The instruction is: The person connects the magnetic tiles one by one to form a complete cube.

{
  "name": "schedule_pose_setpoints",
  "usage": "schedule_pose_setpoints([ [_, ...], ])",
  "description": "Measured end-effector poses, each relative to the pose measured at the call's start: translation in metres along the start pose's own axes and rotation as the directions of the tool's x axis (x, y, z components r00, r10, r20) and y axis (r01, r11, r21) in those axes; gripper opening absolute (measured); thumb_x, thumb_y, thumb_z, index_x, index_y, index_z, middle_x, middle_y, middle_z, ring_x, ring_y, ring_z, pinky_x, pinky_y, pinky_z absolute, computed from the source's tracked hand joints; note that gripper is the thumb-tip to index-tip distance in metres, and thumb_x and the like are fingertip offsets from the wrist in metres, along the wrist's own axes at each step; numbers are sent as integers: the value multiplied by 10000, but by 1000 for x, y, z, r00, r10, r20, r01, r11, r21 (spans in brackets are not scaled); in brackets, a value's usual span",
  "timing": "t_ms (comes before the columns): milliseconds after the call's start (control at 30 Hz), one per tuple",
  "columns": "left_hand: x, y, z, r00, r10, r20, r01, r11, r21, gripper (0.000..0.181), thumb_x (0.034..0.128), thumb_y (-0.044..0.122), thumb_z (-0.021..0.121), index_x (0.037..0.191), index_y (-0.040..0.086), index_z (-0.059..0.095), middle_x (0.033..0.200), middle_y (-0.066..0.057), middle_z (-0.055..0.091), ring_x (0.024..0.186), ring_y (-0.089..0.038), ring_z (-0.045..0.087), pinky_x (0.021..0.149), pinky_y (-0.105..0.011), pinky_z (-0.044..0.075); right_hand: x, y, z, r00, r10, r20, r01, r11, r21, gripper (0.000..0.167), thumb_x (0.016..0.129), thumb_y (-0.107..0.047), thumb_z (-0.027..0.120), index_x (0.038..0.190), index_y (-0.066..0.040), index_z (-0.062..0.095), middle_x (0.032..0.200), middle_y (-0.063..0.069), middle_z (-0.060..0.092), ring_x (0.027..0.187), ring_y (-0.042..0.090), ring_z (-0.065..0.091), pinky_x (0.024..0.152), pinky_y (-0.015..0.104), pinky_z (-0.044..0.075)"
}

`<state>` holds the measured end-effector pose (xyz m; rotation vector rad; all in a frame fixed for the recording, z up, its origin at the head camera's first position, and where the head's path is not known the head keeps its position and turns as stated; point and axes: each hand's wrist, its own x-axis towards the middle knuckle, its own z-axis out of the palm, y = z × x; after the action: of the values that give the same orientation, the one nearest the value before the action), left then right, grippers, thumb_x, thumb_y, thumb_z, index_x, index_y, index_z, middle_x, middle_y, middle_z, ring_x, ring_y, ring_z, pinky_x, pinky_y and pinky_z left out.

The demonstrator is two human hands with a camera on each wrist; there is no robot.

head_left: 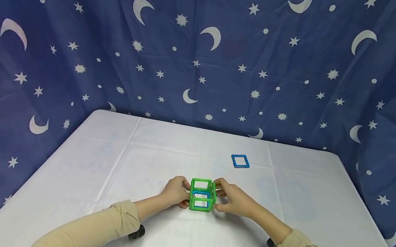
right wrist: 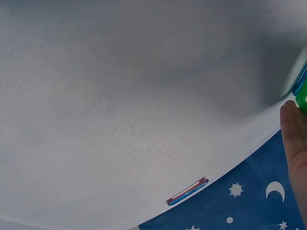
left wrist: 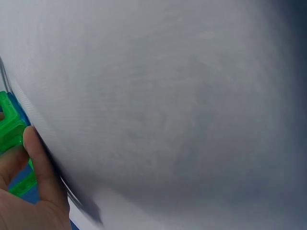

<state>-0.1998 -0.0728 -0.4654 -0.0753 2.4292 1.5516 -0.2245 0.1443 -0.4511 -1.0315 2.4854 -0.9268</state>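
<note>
Flanked on Both Sides, Opening Upward

A dark blue fabric curtain printed with white moons and stars (head_left: 229, 54) hangs behind a table covered in white cloth (head_left: 162, 148). Two beige fabric sleeves (head_left: 90, 228) reach in over it. The bare left hand (head_left: 175, 191) pinches, finger and thumb, the left wall of an open-topped box of translucent green plastic square frames (head_left: 202, 200). The bare right hand (head_left: 234, 200) is bent, thumb and fingers spread along the right wall; whether they pinch it, I cannot tell. The box sits near mid-table, between both sets of fingers. Its mouth points up; nearly square in plan, it shows no clear long axis.

The head view takes in the whole box, floored by a blue plastic square frame (head_left: 202, 193); each wrist view catches only a corner. A loose blue plastic square (head_left: 241, 166) lies flat beyond the right hand, slightly turned; the right wrist view shows it as a thin strip.
</note>
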Motion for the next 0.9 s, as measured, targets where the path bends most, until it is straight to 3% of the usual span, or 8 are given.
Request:
schedule_pose_setpoints([
  [600, 0, 2, 6, 996, 61, -67, -58, 997, 50, 156, 800, -86, 639, 940, -83, 571, 644, -106, 598, 419, -75, 544, 449, -226, 532, 1, 2, -3, 1000, -7, 6, 7, 1000, 9, 533, 813, -119, 713, 1236, 30, 427, 1244, 226, 572, 1091, 330, 621, 928, 355, 519],
  [767, 0, 0, -3, 996, 71, 51, -75, 993, 90, 319, 861, -36, 588, 1168, -100, 532, 687, -73, 568, 504, -87, 548, 485, -217, 533, 0, 2, -1, 1000, 16, 8, -16, 1000, 17, 580, 838, -143, 699, 1301, 30, 397, 1263, 226, 566, 1117, 333, 608, 951, 381, 504],
  [900, -2, -3, -15, 976, 138, 170, -163, 976, 144, 566, 805, -100, 579, 1348, -84, 424, 984, -140, 589, 674, -116, 538, 566, -197, 506, -4, 0, 0, 998, 50, -23, -51, 999, -18, 582, 853, -178, 696, 1314, 32, 408, 1241, 223, 585, 1102, 332, 618, 936, 380, 514],
])
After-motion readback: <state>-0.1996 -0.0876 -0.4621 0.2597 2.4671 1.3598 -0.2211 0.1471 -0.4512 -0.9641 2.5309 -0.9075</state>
